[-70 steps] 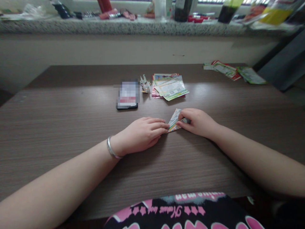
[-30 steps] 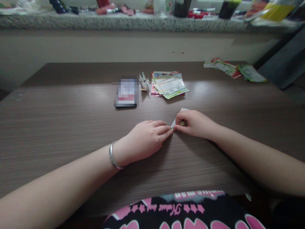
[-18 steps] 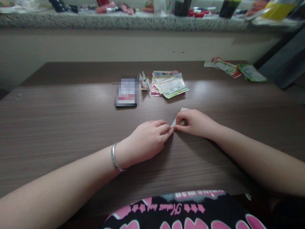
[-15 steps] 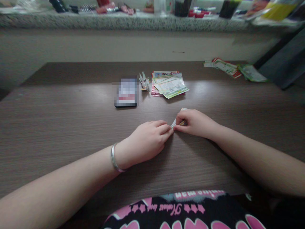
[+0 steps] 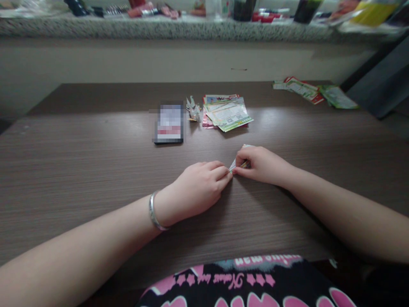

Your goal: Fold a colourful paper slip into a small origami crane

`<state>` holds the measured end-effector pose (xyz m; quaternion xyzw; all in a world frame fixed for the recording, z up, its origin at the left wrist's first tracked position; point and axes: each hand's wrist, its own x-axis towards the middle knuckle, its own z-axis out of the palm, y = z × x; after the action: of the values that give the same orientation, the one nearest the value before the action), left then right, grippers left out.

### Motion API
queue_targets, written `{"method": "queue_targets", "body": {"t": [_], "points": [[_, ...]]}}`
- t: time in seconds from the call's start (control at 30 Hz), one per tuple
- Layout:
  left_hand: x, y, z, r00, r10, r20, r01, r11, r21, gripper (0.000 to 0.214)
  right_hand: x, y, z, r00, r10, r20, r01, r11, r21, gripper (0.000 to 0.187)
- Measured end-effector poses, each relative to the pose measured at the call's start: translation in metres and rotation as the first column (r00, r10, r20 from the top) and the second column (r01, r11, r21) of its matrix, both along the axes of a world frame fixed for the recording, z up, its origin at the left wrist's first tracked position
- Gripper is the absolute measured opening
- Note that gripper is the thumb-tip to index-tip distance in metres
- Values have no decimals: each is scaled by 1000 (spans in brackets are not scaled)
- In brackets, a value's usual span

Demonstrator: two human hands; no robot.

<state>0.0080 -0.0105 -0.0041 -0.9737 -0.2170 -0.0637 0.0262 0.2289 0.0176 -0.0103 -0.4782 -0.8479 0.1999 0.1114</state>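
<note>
A small folded piece of printed paper is held between both hands just above or on the table, and most of it is hidden by fingers. My left hand, a silver bangle at its wrist, pinches the paper's left corner with closed fingers. From the other side my right hand grips the same paper between thumb and bent fingers; its white tip shows above the knuckles. The fingertips of the two hands nearly meet at the paper's lower left end.
A phone-like device with a blurred screen lies beyond my left hand. Beside it are a folded paper figure and a stack of printed papers. More paper strips lie at the back right. A cluttered stone ledge runs behind the table.
</note>
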Motion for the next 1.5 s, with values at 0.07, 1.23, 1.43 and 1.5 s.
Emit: {"method": "queue_targets", "body": {"t": [0.07,1.23,1.43,1.5], "points": [[0,0,0,1000,3,-6,-3,1000,2,32,0,0,0,1000,3,1,-3,1000,1,17],[-15,12,8,1000,-10,5,10,996,-93,25,5,-1,1,1000,22,20,-22,1000,13,18],[-15,17,4,993,-105,62,108,993,-48,40,2,0,2,997,76,7,-76,997,33,17],[-14,17,4,992,-121,40,123,991,-44,37,2,2,3,995,97,-8,-97,994,48,16]]}}
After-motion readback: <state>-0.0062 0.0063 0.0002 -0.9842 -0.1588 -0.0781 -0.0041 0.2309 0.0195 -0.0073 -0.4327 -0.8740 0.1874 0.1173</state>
